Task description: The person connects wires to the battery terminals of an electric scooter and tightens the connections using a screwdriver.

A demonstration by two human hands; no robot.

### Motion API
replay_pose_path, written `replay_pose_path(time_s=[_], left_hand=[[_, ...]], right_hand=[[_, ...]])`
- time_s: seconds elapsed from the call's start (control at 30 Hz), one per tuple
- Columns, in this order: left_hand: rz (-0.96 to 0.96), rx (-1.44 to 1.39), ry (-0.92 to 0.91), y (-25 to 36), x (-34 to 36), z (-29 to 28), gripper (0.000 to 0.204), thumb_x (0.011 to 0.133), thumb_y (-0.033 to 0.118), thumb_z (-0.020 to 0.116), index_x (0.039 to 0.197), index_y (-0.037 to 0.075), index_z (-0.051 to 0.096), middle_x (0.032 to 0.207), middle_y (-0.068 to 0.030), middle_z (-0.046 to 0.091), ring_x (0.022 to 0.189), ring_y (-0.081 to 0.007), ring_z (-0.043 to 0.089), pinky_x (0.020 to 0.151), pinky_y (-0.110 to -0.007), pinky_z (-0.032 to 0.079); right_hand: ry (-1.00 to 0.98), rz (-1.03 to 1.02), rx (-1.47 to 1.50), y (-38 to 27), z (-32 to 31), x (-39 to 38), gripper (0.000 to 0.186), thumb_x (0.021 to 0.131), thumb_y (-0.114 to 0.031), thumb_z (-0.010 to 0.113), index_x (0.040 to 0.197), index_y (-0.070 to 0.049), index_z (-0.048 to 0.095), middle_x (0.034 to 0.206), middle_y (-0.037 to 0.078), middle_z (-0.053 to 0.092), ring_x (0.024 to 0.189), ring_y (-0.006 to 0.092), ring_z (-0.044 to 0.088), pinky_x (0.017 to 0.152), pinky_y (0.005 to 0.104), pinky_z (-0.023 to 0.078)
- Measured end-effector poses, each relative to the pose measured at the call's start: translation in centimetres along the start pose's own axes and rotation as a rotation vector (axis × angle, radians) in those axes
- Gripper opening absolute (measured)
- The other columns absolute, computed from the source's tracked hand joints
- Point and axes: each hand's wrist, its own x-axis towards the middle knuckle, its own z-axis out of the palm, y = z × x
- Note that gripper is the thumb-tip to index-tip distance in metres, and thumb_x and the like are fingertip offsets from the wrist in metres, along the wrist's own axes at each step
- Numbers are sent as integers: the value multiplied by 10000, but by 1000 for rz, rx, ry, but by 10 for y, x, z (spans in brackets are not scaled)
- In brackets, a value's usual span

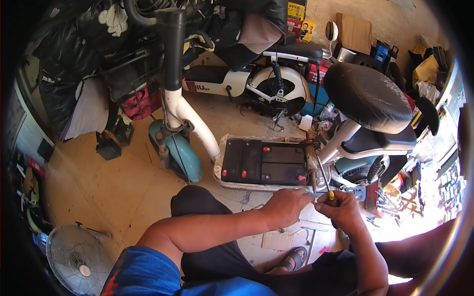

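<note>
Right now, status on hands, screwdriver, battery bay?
Right hand gripping screwdriver, tip up by the footboard edge. Left hand pinched beside it. Batteries exposed in open tray. Nothing over them.

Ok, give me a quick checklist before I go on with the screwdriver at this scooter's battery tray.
1. Right hand grips the screwdriver: ok.
2. Left hand is beside the tool at the tray's near edge; steadying it: cannot tell.
3. Screwdriver tip seated on a fastener: cannot tell, too small.
4. Batteries exposed, floor cover off: ok.
5. Red terminal caps in place on all posts: cannot tell.
6. Scooter frame upright: ok.
</note>
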Motion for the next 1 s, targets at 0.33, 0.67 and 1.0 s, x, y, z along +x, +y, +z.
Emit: replay_pose_path(time_s=[0.33,0.67,1.0], left_hand=[[45,-213,193,1,2,0,284,934,58,685,1216,52,711,1134,-199,723,962,-437,713,831,-489,578],[-199,-344,7,6,3,0,196,1014,166,672,1129,18,727,881,-198,745,823,-357,744,755,-426,560],[-281,-503,98,4,7,-10,201,981,105,678,1132,-22,714,805,-125,727,697,-162,658,690,-345,525]], right_hand=[[42,-83,-68,-4,3,-5,126,876,-34,869,944,-1,769,677,-92,561,630,-3,446,574,205,352],[13,-155,-276,2,-3,0,146,899,-88,869,951,-4,762,677,-84,568,630,13,443,571,225,345],[113,-142,101,16,-15,13,283,1087,-171,651,1293,21,684,931,60,742,694,87,588,645,250,491]])
